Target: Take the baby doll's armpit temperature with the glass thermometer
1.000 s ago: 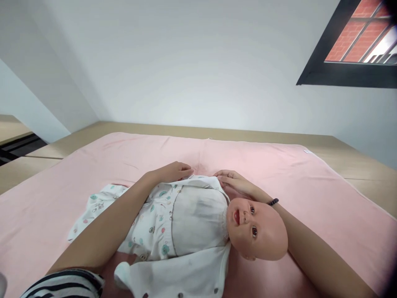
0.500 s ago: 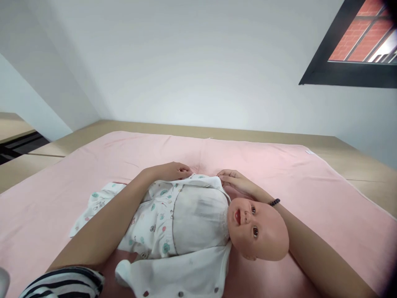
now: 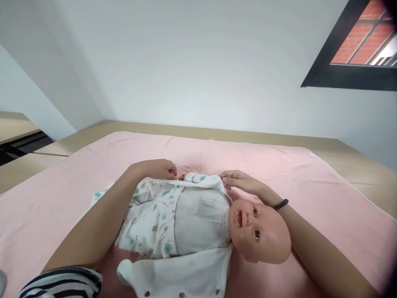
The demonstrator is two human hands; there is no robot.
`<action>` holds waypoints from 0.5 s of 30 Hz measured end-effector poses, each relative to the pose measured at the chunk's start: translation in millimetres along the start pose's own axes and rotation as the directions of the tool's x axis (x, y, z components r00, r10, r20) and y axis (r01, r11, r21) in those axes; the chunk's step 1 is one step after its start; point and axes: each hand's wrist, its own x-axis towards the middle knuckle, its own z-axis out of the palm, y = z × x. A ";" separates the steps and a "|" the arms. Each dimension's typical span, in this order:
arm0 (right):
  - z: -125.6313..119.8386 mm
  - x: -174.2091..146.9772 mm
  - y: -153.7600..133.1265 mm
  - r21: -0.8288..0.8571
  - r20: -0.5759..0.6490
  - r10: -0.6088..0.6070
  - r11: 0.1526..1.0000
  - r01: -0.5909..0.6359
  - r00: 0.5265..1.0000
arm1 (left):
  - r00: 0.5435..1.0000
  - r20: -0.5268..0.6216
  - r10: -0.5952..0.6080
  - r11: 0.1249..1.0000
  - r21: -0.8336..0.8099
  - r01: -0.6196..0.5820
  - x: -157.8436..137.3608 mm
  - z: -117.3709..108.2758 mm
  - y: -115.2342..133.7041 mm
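A baby doll (image 3: pixel 259 231) lies on its back, head to the right, in patterned white trousers (image 3: pixel 155 225) and a plain white top (image 3: pixel 201 221). An open white jacket (image 3: pixel 176 271) with snaps is spread under it; the near sleeve lies flat. On the far side, the doll's small hand (image 3: pixel 182 177) shows at the end of a patterned sleeve (image 3: pixel 198 178). My left hand (image 3: pixel 163 169) is beside it with curled fingers, at the jacket's far edge; what they hold is hidden. At the doll's far shoulder, my right hand (image 3: pixel 240 181) pinches the jacket.
A pink sheet (image 3: pixel 263 159) covers most of the wooden table (image 3: pixel 366 165) under the doll. Behind stands a white wall (image 3: pixel 198 74), with a dark-framed window (image 3: pixel 347 74) at the upper right.
My left hand has moved left, away from the sleeve's end, and the doll's small hand now shows there. My right hand stays at the shoulder. The view has shifted slightly.
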 end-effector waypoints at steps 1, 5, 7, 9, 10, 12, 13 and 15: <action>-0.7 0.1 -1.1 -0.017 0.013 -0.013 1.000 0.013 1.000 | 0.999 -0.027 0.028 1.000 -0.004 -0.028 -2.2 -1.6 -0.2; -1.2 -1.8 -7.8 -0.101 0.061 -0.032 0.994 0.038 0.998 | 0.984 -0.136 0.117 0.993 0.027 -0.114 -17.5 -10.9 4.4; -1.1 -4.4 -12.6 -0.119 0.085 -0.034 0.992 0.044 0.996 | 0.973 -0.181 0.141 0.989 0.058 -0.133 -28.5 -17.1 7.8; -1.7 -7.5 -17.8 -0.111 0.106 -0.049 0.992 0.061 0.993 | 0.964 -0.206 0.170 0.984 0.090 -0.154 -41.4 -23.9 9.9; -2.3 -9.2 -20.5 -0.104 0.117 -0.060 0.992 0.073 0.991 | 0.960 -0.208 0.186 0.980 0.105 -0.167 -48.3 -27.2 10.1; -3.5 -12.3 -26.2 -0.103 0.139 -0.081 0.990 0.096 0.987 | 0.958 -0.186 0.217 0.973 0.126 -0.195 -62.5 -32.8 8.8; -3.8 -13.7 -29.4 -0.124 0.150 -0.079 0.987 0.098 0.985 | 0.960 -0.159 0.229 0.969 0.127 -0.210 -69.5 -34.7 7.8; -2.6 -16.4 -37.3 -0.208 0.160 -0.059 0.974 0.092 0.985 | 0.965 -0.079 0.250 0.965 0.103 -0.242 -82.0 -36.1 7.1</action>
